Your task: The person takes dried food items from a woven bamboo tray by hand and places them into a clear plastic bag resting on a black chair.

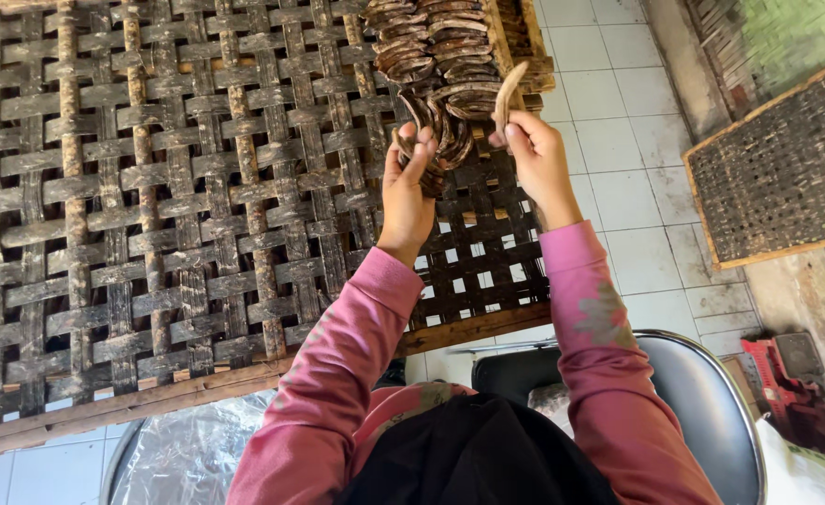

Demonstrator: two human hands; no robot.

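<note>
Starting at the left, a large woven bamboo drying tray (150, 215) fills most of the view, its dark slats crossing in an open lattice inside a wooden frame that tilts down toward the person. Most of its surface shows only bare weave. Toward its upper right corner lie rows of curved dark brown strips (431, 42), overlapping like shingles and running down the tray toward the hands.

The left hand (406, 182) reaches up from a pink sleeve and touches the low end of those rows, its fingers curled closed around a small bunch of the curved strips (440, 126); the bunch fans up and to the right from the fingertips, and I cannot tell how many pieces it contains.

Just to the right, near but apart from the left hand, the right hand (536, 154) pinches a single paler curved strip (508, 93) by its lower end between thumb and fingers. Its long axis stands nearly upright, leaning slightly right, with the free tip over the frame edge at the right end of the laid rows. The right hand is thus the nearer one to that edge, and the left to the row's open end.

Farther right is white tiled floor (618, 112), then a second woven tray (777, 178) lying well apart. A round metal basin (711, 393) sits below the right sleeve.
</note>
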